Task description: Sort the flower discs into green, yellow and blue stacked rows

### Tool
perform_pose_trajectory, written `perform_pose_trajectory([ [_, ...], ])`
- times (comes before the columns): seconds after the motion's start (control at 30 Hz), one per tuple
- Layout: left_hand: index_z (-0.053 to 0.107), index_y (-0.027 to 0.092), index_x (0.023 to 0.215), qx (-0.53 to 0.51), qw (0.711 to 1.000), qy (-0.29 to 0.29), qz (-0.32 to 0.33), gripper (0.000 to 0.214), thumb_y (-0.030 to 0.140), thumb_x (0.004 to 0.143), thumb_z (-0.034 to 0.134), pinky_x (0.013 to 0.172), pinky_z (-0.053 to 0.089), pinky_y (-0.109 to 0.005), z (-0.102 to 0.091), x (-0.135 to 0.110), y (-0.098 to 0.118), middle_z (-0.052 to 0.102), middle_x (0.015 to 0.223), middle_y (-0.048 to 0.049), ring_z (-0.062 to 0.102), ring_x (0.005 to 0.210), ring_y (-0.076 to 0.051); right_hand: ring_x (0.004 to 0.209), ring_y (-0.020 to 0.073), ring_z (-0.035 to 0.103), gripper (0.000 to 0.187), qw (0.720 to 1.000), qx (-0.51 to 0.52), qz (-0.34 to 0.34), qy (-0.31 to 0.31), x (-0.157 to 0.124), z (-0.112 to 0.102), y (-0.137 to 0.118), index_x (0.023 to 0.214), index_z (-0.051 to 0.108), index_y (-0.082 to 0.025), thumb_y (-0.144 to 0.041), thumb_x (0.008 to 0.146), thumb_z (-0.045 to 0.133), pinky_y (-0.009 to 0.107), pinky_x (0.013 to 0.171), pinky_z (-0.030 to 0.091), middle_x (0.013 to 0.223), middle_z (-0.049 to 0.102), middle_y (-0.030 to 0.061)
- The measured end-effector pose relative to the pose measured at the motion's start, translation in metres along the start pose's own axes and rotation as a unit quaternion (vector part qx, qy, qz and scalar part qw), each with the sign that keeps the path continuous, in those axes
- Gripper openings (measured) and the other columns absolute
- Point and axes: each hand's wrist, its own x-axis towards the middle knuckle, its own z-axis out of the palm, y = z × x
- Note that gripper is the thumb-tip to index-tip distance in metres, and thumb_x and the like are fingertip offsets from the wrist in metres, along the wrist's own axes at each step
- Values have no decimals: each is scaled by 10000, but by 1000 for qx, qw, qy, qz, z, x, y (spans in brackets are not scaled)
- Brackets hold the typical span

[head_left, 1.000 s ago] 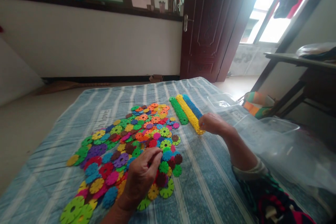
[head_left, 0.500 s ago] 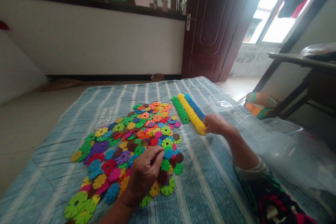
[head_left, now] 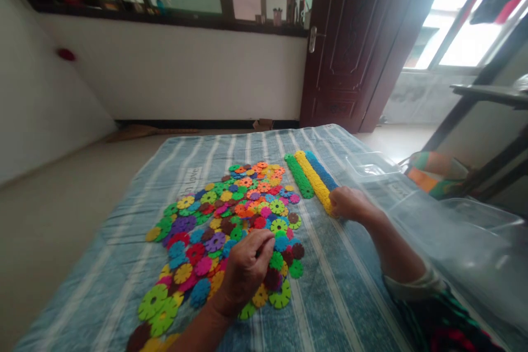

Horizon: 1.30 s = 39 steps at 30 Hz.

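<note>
A broad heap of flower-shaped plastic discs (head_left: pixel 215 242) in many colours lies on a striped blue cloth. Over its near right part is my left hand (head_left: pixel 250 261), fingers curled together; anything inside them is hidden. To the right of the heap, discs are lined up in three long rows: a green row (head_left: pixel 300 177), a yellow row (head_left: pixel 314 180) and a blue row (head_left: pixel 322 170). My right hand (head_left: pixel 350 203) is closed at the near end of the blue row, beside the yellow one. Its fingertips, and whatever they grip, are out of sight behind the hand.
Clear plastic containers stand on the right, a small tray (head_left: pixel 371 166) farther back and a larger tub (head_left: pixel 433 231) nearer. The striped cloth (head_left: pixel 330 297) covers the bed-like surface. Beyond it are a wall and a dark red door (head_left: pixel 342 60).
My view has turned a little to the left, so everything appears farther right. Both hands keep nearly the same places over the heap and by the blue row.
</note>
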Motion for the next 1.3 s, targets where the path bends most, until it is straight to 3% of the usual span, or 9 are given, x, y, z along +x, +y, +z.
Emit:
perform_pose_trajectory([
  [0.17, 672, 166, 860, 22, 999, 18, 18, 153, 174, 911, 528, 696, 565, -228, -7, 3, 4, 729, 786, -40, 700, 728, -142, 705, 218, 667, 145, 1000, 0, -2, -12, 1, 10, 4, 789, 751, -164, -171, 759, 609, 262, 522, 317, 811, 723, 122],
  [0.27, 678, 151, 880, 73, 997, 33, 8, 193, 199, 930, 498, 745, 559, -238, -27, 14, -7, 734, 831, -48, 701, 783, -150, 690, 196, 643, 115, 1000, -12, -8, -9, 0, 11, 6, 749, 728, -188, -190, 769, 616, 268, 514, 265, 806, 708, 100],
  [0.4, 697, 136, 942, 232, 964, 36, -124, 278, 238, 943, 439, 854, 542, -272, -75, 30, -49, 737, 932, -52, 698, 895, -180, 628, 159, 574, 106, 999, 6, -32, 14, -8, 11, -2, 675, 666, -210, -240, 776, 654, 271, 521, 233, 703, 653, 46],
  [0.47, 701, 136, 980, 305, 932, 31, -195, 253, 198, 897, 471, 920, 533, -318, -97, 32, -77, 741, 1026, -82, 692, 983, -218, 612, 146, 545, 133, 995, 34, -82, 35, -13, 13, -15, 669, 640, -207, -244, 797, 644, 267, 538, 238, 668, 627, 27],
  [0.57, 690, 103, 1070, 336, 914, 20, -226, 309, 156, 841, 490, 983, 513, -407, -113, 31, -113, 712, 1155, -161, 663, 1091, -290, 599, 130, 529, 147, 978, 77, -183, 60, -19, 22, -37, 694, 628, -199, -236, 834, 603, 257, 556, 248, 652, 612, 11],
  [0.83, 655, 176, 1143, 353, 911, -59, -202, 332, 191, 837, 529, 1027, 480, -370, -98, 21, -145, 672, 1274, -111, 610, 1204, -238, 561, 141, 578, 244, 954, 117, -231, 148, -17, 52, -66, 768, 654, -205, -317, 928, 509, 263, 542, 242, 599, 616, 10],
  [1.0, 676, 189, 971, 366, 912, -65, -172, 210, 183, 836, 516, 947, 501, -350, -95, 19, -147, 734, 1087, -94, 666, 1064, -237, 580, 142, 598, 287, 920, 186, -226, 260, -11, 63, -69, 735, 642, -202, -325, 942, 486, 250, 573, 339, 617, 621, 7],
  [1.13, 658, 185, 805, 371, 916, -52, -141, 210, 208, 876, 461, 862, 507, -341, -95, 21, -147, 738, 896, -98, 688, 906, -235, 775, 192, 661, 221, 896, 230, -204, 322, -4, 74, -76, 871, 685, -201, -289, 933, 492, 273, 708, 452, 811, 703, 59],
  [1.3, 654, 176, 770, 378, 918, -9, -121, 322, 248, 923, 380, 763, 501, -341, -97, 25, -141, 715, 778, -109, 678, 788, -245, 993, 255, 652, 246, 906, 260, -183, 278, -3, 82, -90, 1087, 673, -187, -248, 894, 533, 364, 866, 504, 1061, 705, 113],
])
